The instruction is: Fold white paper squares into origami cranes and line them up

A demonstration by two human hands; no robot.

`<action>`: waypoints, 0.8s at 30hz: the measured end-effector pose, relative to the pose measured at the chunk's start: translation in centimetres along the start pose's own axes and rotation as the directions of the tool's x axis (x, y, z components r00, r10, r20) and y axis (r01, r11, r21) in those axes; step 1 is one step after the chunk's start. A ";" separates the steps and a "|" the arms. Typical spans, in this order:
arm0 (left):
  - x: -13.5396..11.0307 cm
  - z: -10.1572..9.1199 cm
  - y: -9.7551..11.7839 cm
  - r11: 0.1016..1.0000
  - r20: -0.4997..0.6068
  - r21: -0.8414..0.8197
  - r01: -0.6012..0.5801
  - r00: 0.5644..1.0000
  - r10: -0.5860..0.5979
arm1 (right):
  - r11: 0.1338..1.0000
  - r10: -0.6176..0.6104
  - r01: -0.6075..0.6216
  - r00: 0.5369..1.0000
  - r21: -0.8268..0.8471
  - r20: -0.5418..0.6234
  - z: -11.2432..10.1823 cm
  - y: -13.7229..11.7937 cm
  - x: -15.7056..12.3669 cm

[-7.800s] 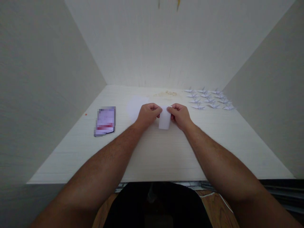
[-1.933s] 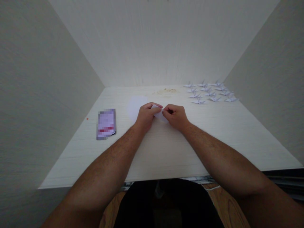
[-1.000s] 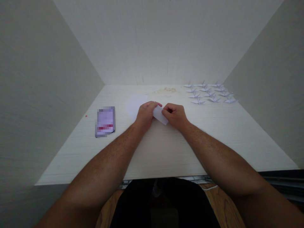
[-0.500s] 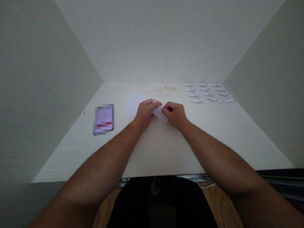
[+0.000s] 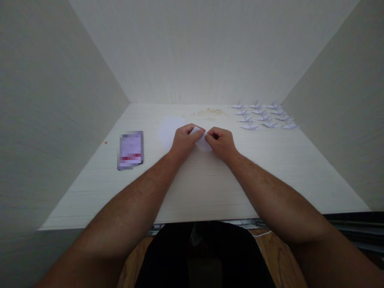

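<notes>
A small folded piece of white paper [image 5: 201, 141] lies between both hands near the middle of the white table [image 5: 210, 188]. My left hand [image 5: 184, 141] has its fingers curled and pinched on the paper's left edge. My right hand [image 5: 221, 143] is closed on its right side, fingertips meeting those of the left. Most of the paper is hidden under the fingers.
A stack of white paper sheets [image 5: 168, 129] lies just behind my left hand. A phone [image 5: 131, 150] rests flat at the left. Several folded white paper cranes [image 5: 264, 117] stand in rows at the back right. Plain walls close in three sides.
The paper, earlier held upright as a taller rectangle, is now folded smaller and lower between the fingers. Both hands have stayed in the same spot, pressed closer together.
</notes>
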State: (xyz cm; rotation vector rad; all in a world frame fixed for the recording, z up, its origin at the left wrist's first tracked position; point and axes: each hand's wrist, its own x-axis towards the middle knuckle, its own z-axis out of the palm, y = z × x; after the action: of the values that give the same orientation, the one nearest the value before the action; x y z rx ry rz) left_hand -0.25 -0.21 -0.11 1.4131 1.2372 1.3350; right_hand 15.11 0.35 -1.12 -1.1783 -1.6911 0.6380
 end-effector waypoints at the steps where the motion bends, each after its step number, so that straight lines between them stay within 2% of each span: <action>1: 0.0 -0.1 0.1 0.999 0.007 0.034 -0.017 1.000 0.017 | 1.000 -0.005 0.005 1.000 0.003 -0.004 0.0 0.1 0.0; 6: -0.1 -0.1 0.2 0.996 -0.002 0.067 -0.061 0.998 0.061 | 0.998 -0.026 0.026 1.000 0.058 0.004 0.0 0.1 0.1; 10: 0.2 -0.1 0.0 0.999 -0.132 0.022 -0.032 0.991 0.035 | 0.997 0.014 -0.013 1.000 0.080 -0.011 -0.2 -0.5 0.2; 14: 0.6 -0.1 -0.5 0.996 -0.253 -0.090 -0.004 0.967 -0.019 | 0.996 0.068 -0.064 0.996 0.067 -0.053 -0.6 -0.7 0.3; 21: 1.4 -0.2 -0.9 0.963 -0.299 -0.256 0.084 0.941 -0.161 | 0.976 0.143 -0.111 0.976 0.188 -0.163 -0.9 0.7 0.8; 24: 1.4 -0.1 -1.0 0.959 -0.257 -0.267 0.097 0.952 -0.168 | 0.941 0.194 -0.156 0.975 0.300 -0.103 -0.7 0.5 0.9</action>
State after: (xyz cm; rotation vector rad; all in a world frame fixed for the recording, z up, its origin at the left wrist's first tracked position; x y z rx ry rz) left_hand -0.51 1.32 -0.80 0.9714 1.2648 1.5712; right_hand 15.90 1.26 -0.87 -1.1391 -1.3380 0.8677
